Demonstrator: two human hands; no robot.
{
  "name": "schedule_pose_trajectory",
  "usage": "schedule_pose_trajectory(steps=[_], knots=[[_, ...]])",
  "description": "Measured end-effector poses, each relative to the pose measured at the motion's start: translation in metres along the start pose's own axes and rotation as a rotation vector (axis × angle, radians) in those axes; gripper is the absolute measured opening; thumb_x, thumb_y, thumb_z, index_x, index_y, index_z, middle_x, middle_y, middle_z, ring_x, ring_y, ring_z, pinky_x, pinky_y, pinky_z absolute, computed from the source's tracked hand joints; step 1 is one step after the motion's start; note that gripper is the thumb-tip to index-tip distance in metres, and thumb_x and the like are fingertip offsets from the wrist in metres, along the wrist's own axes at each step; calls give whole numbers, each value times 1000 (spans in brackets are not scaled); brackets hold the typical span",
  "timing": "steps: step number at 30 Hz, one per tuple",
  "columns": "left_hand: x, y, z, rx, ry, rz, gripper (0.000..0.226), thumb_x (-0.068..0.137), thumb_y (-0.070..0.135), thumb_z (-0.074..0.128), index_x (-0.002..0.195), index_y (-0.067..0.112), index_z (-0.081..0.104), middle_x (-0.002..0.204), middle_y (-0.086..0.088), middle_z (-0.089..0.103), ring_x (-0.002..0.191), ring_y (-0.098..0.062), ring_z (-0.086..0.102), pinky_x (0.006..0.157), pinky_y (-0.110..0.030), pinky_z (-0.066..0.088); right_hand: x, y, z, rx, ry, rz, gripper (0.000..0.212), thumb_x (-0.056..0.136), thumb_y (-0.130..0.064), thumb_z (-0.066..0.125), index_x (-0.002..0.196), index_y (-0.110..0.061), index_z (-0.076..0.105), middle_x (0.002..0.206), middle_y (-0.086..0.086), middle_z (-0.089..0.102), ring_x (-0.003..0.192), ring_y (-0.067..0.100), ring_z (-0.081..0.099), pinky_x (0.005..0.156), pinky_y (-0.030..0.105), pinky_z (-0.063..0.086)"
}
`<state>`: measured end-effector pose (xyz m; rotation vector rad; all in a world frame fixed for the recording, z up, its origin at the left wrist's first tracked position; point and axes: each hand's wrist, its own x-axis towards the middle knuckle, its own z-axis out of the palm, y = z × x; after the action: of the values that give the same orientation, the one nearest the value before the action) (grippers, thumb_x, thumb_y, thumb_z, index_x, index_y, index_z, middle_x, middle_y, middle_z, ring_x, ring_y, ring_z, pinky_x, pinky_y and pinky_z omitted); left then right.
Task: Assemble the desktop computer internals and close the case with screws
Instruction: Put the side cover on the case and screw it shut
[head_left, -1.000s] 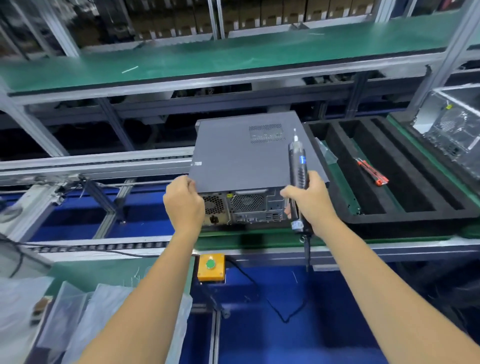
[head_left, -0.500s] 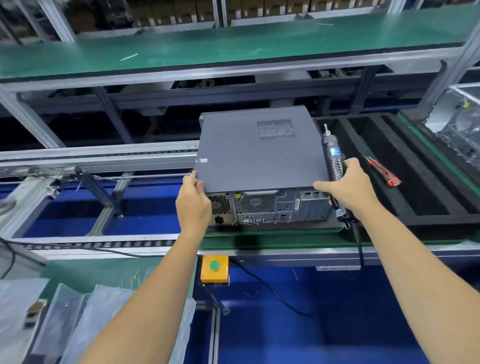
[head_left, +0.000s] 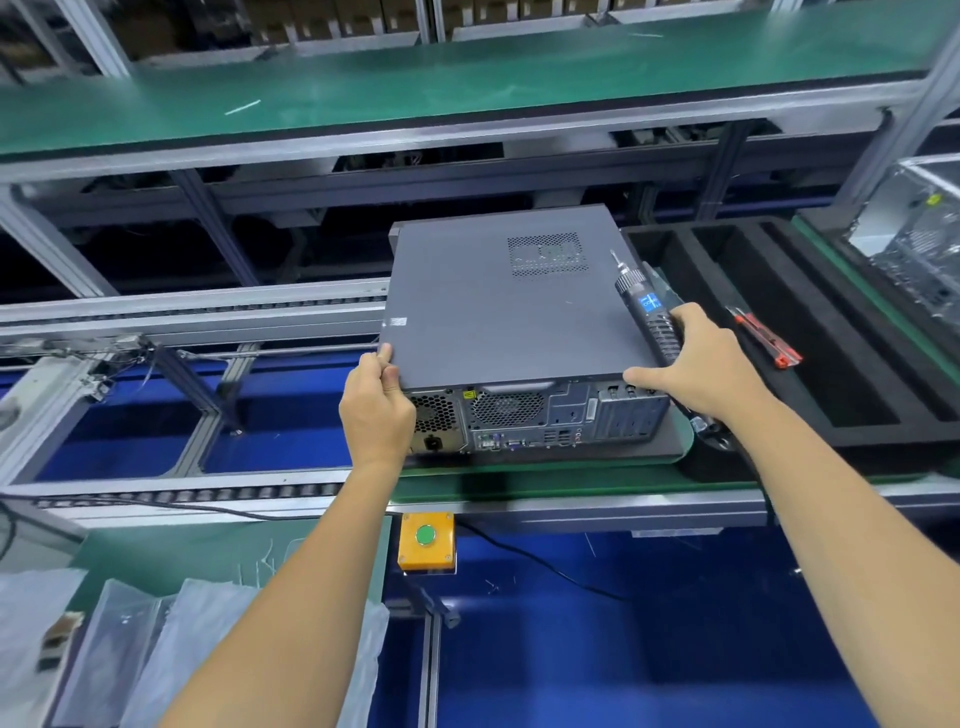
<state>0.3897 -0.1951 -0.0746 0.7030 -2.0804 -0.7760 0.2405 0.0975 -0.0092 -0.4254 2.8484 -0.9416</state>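
A grey desktop computer case (head_left: 498, 317) lies flat on the green bench, cover panel on top, its rear ports and fan grilles facing me. My left hand (head_left: 376, 405) grips the cover's near-left corner, thumb on top. My right hand (head_left: 696, 366) holds a black electric screwdriver (head_left: 647, 312) with a blue label, tip pointing up and away, while its thumb and forefinger rest on the cover's near-right corner. The screwdriver's cable hangs down below the hand.
A black foam tray (head_left: 810, 332) sits right of the case with a red-handled tool (head_left: 763, 338) in one slot. A yellow box with a green button (head_left: 426, 540) hangs under the bench edge. Plastic bags (head_left: 156, 654) lie lower left. Another open chassis (head_left: 924, 244) stands far right. Roller rails (head_left: 182, 317) run left.
My right hand with the screwdriver has moved from the case's rear face to its near-right corner. My left hand has shifted up to the cover's left corner. The view has shifted a little.
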Motion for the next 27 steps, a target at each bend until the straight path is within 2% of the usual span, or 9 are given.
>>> schedule_pose_trajectory(steps=[5, 9, 12, 15, 18, 21, 23, 25, 27], knots=[[4, 8, -6, -77, 17, -116, 21, 100, 16, 46, 87, 8, 61, 83, 5, 63, 67, -21, 53, 60, -31, 40, -3, -5, -4, -42, -2, 42, 90, 70, -39, 87, 138, -11, 37, 124, 17, 53, 93, 26, 45, 75, 37, 40], [14, 13, -17, -97, 11, -169, 16, 95, 12, 55, 90, 7, 70, 80, 4, 63, 71, -13, 54, 60, -10, 35, -2, -10, -7, -26, -23, 116, 84, 69, -38, 88, 130, -6, 41, 109, 11, 48, 90, 29, 48, 72, 37, 40], [13, 15, -22, -39, 27, -109, 13, 92, 7, 57, 91, 4, 70, 87, -4, 64, 80, -17, 56, 72, -20, 38, -2, -11, -8, -34, -52, 111, 83, 71, -39, 86, 132, -5, 41, 107, 9, 46, 87, 27, 48, 69, 35, 39], [13, 16, -26, -74, 52, -134, 19, 94, 6, 48, 92, 6, 67, 84, -4, 65, 78, -20, 57, 69, -29, 43, -5, -11, -9, -3, -64, 105, 82, 74, -35, 84, 136, -5, 40, 112, 11, 51, 73, 20, 52, 57, 31, 38], [20, 22, -28, -71, 36, -131, 24, 92, 4, 40, 91, 10, 63, 86, -2, 62, 79, -18, 55, 70, -29, 42, -7, -9, -8, 120, -36, 123, 54, 75, -23, 80, 116, -5, 49, 104, 14, 60, 63, 19, 59, 50, 29, 42], [28, 39, -27, -93, -85, -110, 29, 84, 5, 39, 71, 20, 60, 66, 5, 59, 55, -9, 48, 51, -22, 35, -10, -6, -10, 283, -21, 173, 38, 78, -15, 74, 104, -3, 48, 88, 10, 58, 49, 25, 65, 48, 33, 49], [32, 53, -23, -47, -213, -48, 32, 78, 5, 38, 58, 20, 58, 51, 7, 53, 43, -8, 40, 45, -23, 30, -9, -4, -12, 308, -2, 178, 33, 79, -14, 73, 96, -6, 45, 80, 7, 54, 38, 16, 61, 38, 24, 44], [33, 66, -18, -2, -326, 18, 33, 76, 2, 38, 51, 17, 54, 50, 2, 52, 45, -15, 41, 46, -25, 30, -7, -3, -15, 317, 24, 162, 31, 78, -13, 72, 85, -10, 42, 76, 6, 52, 37, 13, 58, 34, 20, 37], [32, 75, -15, -3, -416, 59, 27, 69, 9, 34, 52, 6, 54, 53, -5, 53, 52, -21, 44, 50, -30, 34, -5, -1, -16, 335, 33, 156, 31, 76, -13, 73, 81, -13, 42, 78, 7, 54, 48, 24, 63, 42, 25, 40]])
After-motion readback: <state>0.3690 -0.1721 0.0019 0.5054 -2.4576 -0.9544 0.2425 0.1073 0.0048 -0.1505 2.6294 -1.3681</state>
